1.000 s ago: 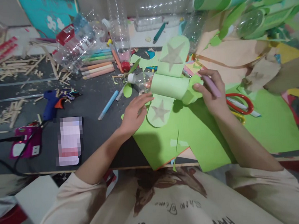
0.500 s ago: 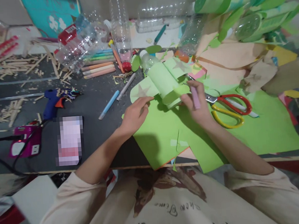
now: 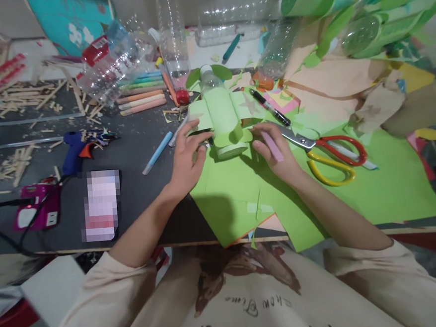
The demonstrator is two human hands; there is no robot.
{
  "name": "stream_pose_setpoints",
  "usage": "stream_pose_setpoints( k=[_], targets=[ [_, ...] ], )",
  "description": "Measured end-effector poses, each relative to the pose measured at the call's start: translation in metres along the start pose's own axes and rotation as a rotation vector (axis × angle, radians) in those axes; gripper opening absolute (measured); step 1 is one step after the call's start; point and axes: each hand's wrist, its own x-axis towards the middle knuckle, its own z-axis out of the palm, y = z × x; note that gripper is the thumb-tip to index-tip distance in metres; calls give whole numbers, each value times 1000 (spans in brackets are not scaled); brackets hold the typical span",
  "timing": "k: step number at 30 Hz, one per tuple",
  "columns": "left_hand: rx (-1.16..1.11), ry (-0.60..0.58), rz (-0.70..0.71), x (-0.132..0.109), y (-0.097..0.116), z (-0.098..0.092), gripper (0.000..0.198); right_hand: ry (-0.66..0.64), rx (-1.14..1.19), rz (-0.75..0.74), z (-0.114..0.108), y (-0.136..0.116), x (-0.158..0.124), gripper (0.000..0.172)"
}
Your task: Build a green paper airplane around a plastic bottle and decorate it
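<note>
A plastic bottle wrapped in light green paper lies with its cap end away from me, its base facing me. Paper wings stick out on both sides; the right wing bears a brown star, and darker green leaf shapes sit by the neck. My left hand is beside the left wing with its fingers spread, the fingertips at the wing's edge. Right of the base is my right hand, a lilac marker tucked in its fingers. Its fingertips are near the small tail piece; whether they touch it I cannot tell.
Scissors with red and yellow handles and a black marker lie right, on green paper. Left are a blue marker, a phone and a blue glue gun. Clear bottles stand behind.
The wrapped bottle has turned so its neck points more straight away from me. My left hand's fingers have spread, my right hand has shifted slightly left, and the black marker is now uncovered.
</note>
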Motion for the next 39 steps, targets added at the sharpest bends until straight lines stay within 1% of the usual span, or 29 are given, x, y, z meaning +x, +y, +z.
stream_pose_setpoints(
  k=[1, 2, 5, 7, 9, 10, 12, 13, 15, 17, 18, 19, 20, 21, 23, 25, 26, 27, 28, 30, 32, 34, 36, 39],
  targets=[
    [15, 13, -26, 2, 1, -3, 39, -11, -12, -3, -5, 0, -4, 29],
    [40, -13, -61, 4, 2, -7, 34, -25, -40, -3, -10, 1, -7, 30],
    [186, -183, -206, 10, 2, -18, 19, -56, -232, -61, -24, 5, -16, 34],
    [310, -237, -268, 13, 1, -25, 15, -72, -364, -134, -31, 13, -19, 32],
    [421, -256, -271, 14, 0, -32, 16, -86, -441, -194, -35, 21, -19, 31],
    [461, -260, -261, 13, 0, -35, 17, -85, -464, -213, -37, 24, -20, 33],
    [489, -259, -237, 8, 3, -42, 18, -55, -498, -242, -40, 26, -21, 40],
    [465, -250, -233, 3, 5, -44, 20, -31, -505, -260, -40, 24, -23, 42],
    [329, -222, -267, -9, 10, -44, 26, 5, -488, -316, -39, 14, -28, 42],
    [76, -214, -382, -25, 16, -39, 30, -31, -421, -378, -34, -1, -33, 40],
    [-74, -222, -463, -34, 20, -35, 32, -77, -378, -403, -29, -9, -35, 39],
    [-235, -252, -526, -42, 23, -30, 34, -145, -332, -419, -24, -17, -36, 37],
    [-366, -256, -577, -50, 26, -24, 34, -226, -298, -418, -18, -24, -36, 36],
    [-475, -231, -632, -56, 29, -19, 33, -311, -277, -407, -11, -29, -35, 36],
    [-657, -128, -739, -63, 36, -10, 33, -469, -255, -369, 2, -36, -30, 38],
    [-766, -48, -825, -64, 43, -5, 34, -545, -250, -348, 12, -37, -24, 43],
    [-792, -28, -853, -62, 46, -3, 35, -565, -243, -341, 16, -36, -20, 46],
    [-800, -24, -867, -61, 49, -2, 36, -573, -234, -334, 18, -34, -18, 49],
    [-796, -45, -869, -59, 51, -1, 36, -574, -224, -325, 20, -32, -16, 50],
    [-763, -162, -829, -55, 55, -1, 34, -566, -204, -304, 21, -29, -13, 52],
    [-675, -305, -737, -54, 57, 0, 33, -557, -188, -292, 20, -25, -13, 53],
    [-554, -385, -661, -56, 58, 3, 35, -557, -182, -300, 20, -23, -13, 52],
    [-451, -397, -648, -60, 59, 6, 40, -561, -192, -318, 20, -21, -15, 50],
    [-428, -355, -686, -68, 59, 10, 45, -546, -231, -317, 20, -19, -16, 48]
  ],
)
